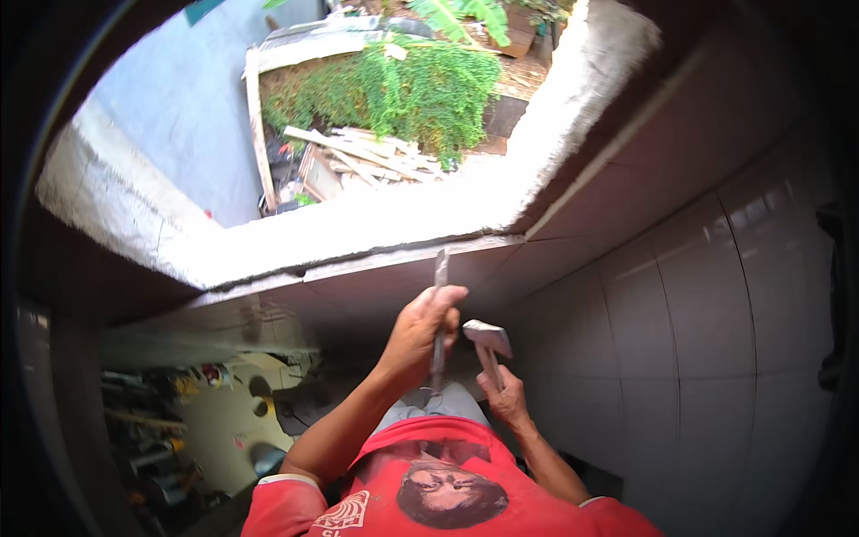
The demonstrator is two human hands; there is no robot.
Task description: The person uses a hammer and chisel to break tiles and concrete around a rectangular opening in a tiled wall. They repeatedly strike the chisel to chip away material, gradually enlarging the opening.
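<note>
My left hand (428, 324) is closed around a long metal chisel (440, 268), held upright in the view, with its upper end just below the tiled lower edge (376, 256) of a rough window opening. Lower and to the right, my right hand (506, 394) grips a hammer by its handle, with the metal head (487, 336) raised beside the chisel and apart from it.
The rough white sill (349, 219) borders an opening onto a blue wall (152, 98), green plants (420, 89) and piled wood (349, 157). A tiled wall (707, 295) runs along the right. At lower left, assorted tools and containers (161, 421) lie on a pale floor.
</note>
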